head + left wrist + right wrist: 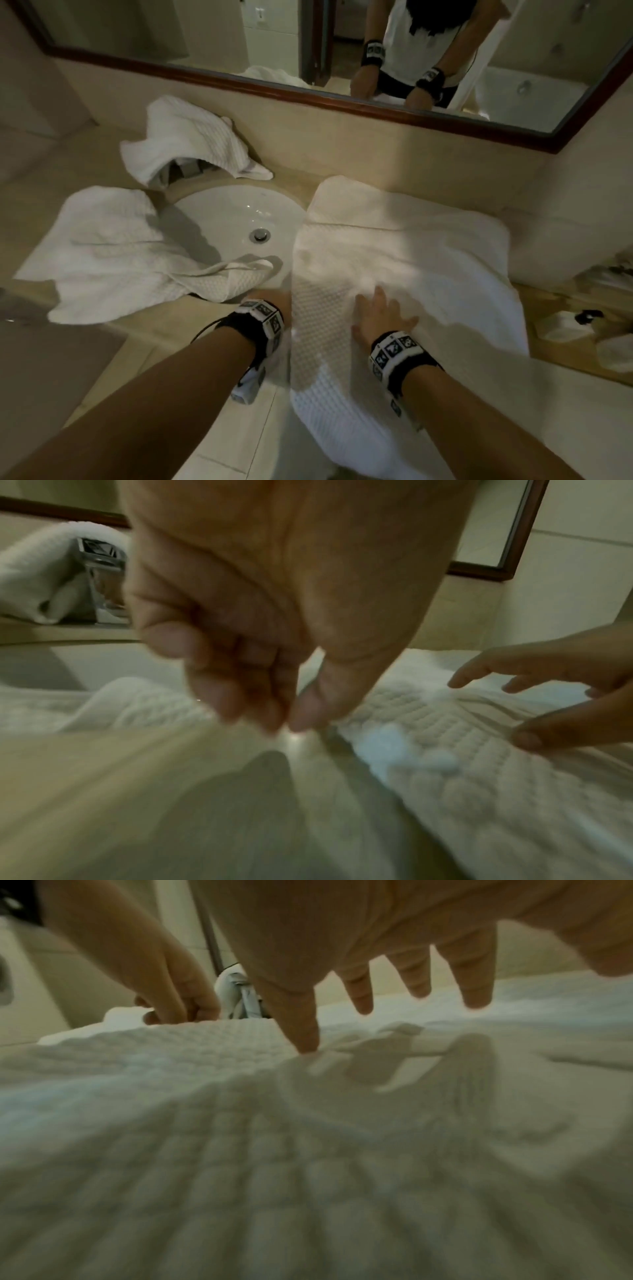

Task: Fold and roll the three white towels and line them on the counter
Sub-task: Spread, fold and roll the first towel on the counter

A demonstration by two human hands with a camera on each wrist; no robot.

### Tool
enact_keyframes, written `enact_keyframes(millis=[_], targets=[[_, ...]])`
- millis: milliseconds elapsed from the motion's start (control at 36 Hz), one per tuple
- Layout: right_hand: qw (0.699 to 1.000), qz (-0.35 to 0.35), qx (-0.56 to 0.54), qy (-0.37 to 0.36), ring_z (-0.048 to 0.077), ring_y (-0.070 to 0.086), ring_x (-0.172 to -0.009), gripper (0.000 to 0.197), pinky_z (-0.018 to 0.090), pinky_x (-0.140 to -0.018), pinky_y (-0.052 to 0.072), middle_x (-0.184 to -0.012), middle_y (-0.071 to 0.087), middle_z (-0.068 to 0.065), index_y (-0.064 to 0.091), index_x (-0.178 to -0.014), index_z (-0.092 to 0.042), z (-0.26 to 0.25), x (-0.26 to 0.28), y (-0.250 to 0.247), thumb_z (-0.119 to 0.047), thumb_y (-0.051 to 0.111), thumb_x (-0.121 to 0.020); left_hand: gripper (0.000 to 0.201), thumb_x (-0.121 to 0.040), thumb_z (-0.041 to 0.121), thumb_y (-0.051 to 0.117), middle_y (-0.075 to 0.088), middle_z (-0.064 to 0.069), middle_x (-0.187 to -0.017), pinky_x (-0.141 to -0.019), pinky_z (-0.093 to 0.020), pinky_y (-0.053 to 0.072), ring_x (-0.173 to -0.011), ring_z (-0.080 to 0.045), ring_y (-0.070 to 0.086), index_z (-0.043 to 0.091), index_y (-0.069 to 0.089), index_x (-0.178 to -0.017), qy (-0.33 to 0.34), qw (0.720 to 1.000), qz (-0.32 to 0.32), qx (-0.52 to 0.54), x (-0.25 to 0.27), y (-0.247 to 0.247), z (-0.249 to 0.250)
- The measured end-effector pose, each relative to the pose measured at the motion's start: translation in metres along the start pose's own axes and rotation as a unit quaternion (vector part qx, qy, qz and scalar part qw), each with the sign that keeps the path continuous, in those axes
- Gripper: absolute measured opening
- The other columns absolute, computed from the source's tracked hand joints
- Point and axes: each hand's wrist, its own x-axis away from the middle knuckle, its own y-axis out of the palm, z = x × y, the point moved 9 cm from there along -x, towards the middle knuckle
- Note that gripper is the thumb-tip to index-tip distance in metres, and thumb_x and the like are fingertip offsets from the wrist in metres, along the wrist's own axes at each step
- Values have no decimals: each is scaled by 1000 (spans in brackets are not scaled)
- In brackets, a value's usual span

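Note:
A large white waffle towel [411, 246] lies spread on the counter right of the sink, with its near end hanging over the front edge. My right hand [380, 318] rests flat on it with the fingers spread; one fingertip [304, 1042] presses the cloth. My left hand [274, 299] is at the towel's left edge. In the left wrist view its curled fingers and thumb [291, 721] meet just beside that edge, and no cloth shows between them. A second towel [113, 253] lies crumpled left of the sink. The third towel [185, 137] is draped over the faucet [103, 580].
The round white sink [233, 212] sits between the towels. A wood-framed mirror [239, 82] runs along the back wall. Small white items [565, 325] lie on the counter at the far right. A bare strip of counter [137, 791] shows in front of the sink.

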Motion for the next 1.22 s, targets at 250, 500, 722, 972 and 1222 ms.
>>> enact_keyframes(millis=[250, 500, 722, 972, 1222], targets=[[999, -45, 21, -13, 38, -16, -144, 88, 58, -116, 7, -156, -25, 2, -10, -149, -33, 1, -4, 41, -69, 36, -84, 35, -94, 32, 53, 62, -5, -124, -94, -32, 44, -111, -26, 58, 18, 56, -126, 116, 955, -97, 254, 57, 29, 53], [988, -49, 137, -56, 30, -15, -145, 81, 50, -117, -6, -159, -12, 9, -10, -150, -12, -14, 10, 27, -54, 33, -95, 96, -63, 71, 71, 47, 5, -142, -108, -38, 41, -127, -15, 46, 26, 41, -143, 151, 856, -159, 468, 74, 52, 97], [997, -59, 42, -27, 41, -15, -143, 88, 49, -119, -2, -158, -19, 7, -6, -151, -27, 1, 2, 29, -64, 42, -88, 79, -70, 11, 75, 58, -6, -118, -77, -37, 55, -96, -22, 60, 39, 41, -135, 81, 840, -335, 420, 94, 38, 26], [999, -32, 20, -10, 43, -16, -142, 95, 50, -119, 3, -157, -21, 4, -7, -151, -30, 2, -1, 37, -59, 54, -84, 33, -88, 40, 63, 61, -3, -125, -90, -32, 46, -111, -23, 58, 20, 64, -114, 42, 980, -154, -115, 62, -1, -48], [999, -8, -15, -29, 33, -2, -146, 85, 47, -118, 11, -160, -9, 4, 12, -150, -29, 5, -8, 28, -60, 54, -82, 83, -84, 28, 65, 3, -1, -161, -117, -47, 19, -147, -24, 6, 31, 15, -151, 232, 972, 16, 25, 78, 10, 93]])
